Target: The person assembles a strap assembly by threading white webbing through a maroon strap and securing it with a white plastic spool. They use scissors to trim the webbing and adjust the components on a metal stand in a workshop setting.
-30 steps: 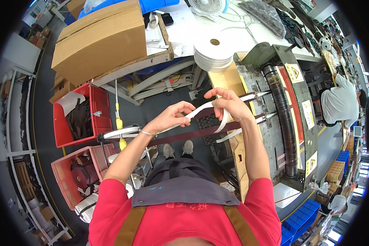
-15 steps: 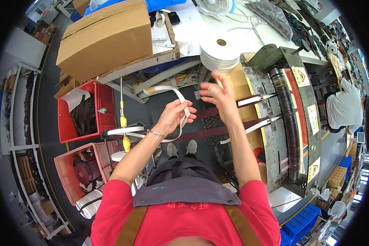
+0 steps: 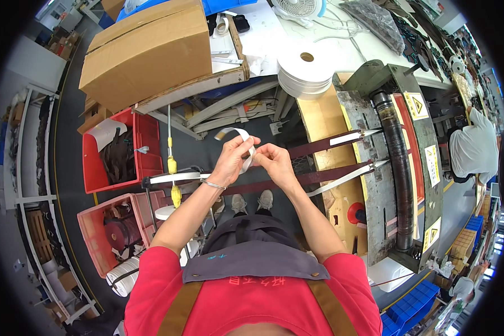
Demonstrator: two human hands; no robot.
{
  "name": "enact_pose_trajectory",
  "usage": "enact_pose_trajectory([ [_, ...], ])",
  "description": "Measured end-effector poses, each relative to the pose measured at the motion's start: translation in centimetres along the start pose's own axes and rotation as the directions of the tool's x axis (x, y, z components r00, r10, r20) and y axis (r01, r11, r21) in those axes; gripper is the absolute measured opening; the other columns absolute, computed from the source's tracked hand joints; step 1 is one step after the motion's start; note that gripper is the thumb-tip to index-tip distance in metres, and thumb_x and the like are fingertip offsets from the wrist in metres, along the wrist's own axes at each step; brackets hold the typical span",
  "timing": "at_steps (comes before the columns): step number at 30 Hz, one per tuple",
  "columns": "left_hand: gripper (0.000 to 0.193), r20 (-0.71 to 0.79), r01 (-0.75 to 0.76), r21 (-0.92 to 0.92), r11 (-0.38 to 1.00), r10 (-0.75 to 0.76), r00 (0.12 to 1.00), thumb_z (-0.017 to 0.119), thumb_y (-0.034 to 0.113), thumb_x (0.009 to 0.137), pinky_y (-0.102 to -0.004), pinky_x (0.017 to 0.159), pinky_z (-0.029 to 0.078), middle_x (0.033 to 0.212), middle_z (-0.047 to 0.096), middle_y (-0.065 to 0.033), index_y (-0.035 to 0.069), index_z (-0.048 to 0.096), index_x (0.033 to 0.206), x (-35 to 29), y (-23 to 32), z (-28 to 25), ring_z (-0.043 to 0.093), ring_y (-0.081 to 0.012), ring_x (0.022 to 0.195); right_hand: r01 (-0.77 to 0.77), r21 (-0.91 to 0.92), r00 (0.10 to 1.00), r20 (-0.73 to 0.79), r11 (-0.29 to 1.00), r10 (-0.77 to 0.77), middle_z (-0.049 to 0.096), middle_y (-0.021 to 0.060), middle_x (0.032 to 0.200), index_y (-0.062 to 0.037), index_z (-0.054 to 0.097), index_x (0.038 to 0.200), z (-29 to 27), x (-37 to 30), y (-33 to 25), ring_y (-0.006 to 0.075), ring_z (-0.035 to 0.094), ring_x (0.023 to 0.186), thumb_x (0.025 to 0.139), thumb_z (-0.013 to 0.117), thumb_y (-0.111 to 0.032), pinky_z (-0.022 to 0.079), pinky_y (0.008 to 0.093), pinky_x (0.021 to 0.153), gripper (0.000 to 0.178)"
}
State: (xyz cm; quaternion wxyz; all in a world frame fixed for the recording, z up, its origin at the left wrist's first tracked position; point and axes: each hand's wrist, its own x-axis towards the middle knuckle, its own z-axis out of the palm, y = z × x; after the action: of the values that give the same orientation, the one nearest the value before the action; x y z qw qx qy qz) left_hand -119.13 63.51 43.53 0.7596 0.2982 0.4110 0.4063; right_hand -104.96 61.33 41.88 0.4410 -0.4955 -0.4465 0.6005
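Note:
A white tape (image 3: 242, 133) loops up from between the fingers of my left hand (image 3: 233, 161), its tan-tipped end curling over to the left. My left thumb and fingers are closed on it. Beside it, my right hand (image 3: 276, 166) pinches the same tape, fingertips almost touching the left hand. Below and beyond the hands, dark maroon straps (image 3: 325, 144) stretch across to the machine (image 3: 355, 168) on the right. A white strip (image 3: 341, 179) lies along the nearer strap, and pointed metal tips rest at the straps' right ends.
A large white tape roll (image 3: 303, 70) stands at the table's edge. At the left are a metal stand with a yellow-jointed rod (image 3: 172, 165), a red crate (image 3: 151, 162) and a pink crate (image 3: 95, 224). A cardboard box (image 3: 151, 61) sits behind. Another person (image 3: 473, 151) works far right.
My right hand has come down and left from its raised, spread position and now pinches the tape at my left hand. The view has shifted slightly.

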Motion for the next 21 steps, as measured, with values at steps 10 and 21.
enact_pose_trajectory([
  [10, 0.019, 0.16, -0.053, -0.031, 0.998, 0.058, 0.985, 0.053, 0.021, 0.084, -0.0261, 0.067, 0.045, 0.085, 0.057, -0.005, 0.005, 0.051, 0.094, 0.2, 1.9, -0.1, 0.055, -0.0123, 0.077, -0.049, 0.503, 0.999, 0.023, 0.863, 0.043, 0.054, -0.0009, 0.066, -0.0042, 0.056, 0.073, 0.1, -0.2, -0.6, 0.005, 0.046, 0.058, 0.073, 0.057, -0.006, 0.036, 0.0193, 0.054, 0.002],
  [21, 0.016, 0.126, -0.014, 0.072, 0.997, 0.005, 0.992, 0.062, 0.0, 0.071, -0.0225, 0.062, 0.045, 0.076, 0.058, -0.0026, 0.006, 0.052, 0.082, -0.3, 2.6, -2.0, 0.056, -0.0103, 0.068, -0.033, 0.618, 0.995, 0.098, 0.785, -0.036, 0.055, 0.0019, 0.069, -0.0023, 0.056, 0.072, 0.2, 0.1, -0.5, 0.0093, 0.049, 0.064, 0.069, 0.054, -0.004, 0.039, 0.0244, 0.063, 0.005],
])
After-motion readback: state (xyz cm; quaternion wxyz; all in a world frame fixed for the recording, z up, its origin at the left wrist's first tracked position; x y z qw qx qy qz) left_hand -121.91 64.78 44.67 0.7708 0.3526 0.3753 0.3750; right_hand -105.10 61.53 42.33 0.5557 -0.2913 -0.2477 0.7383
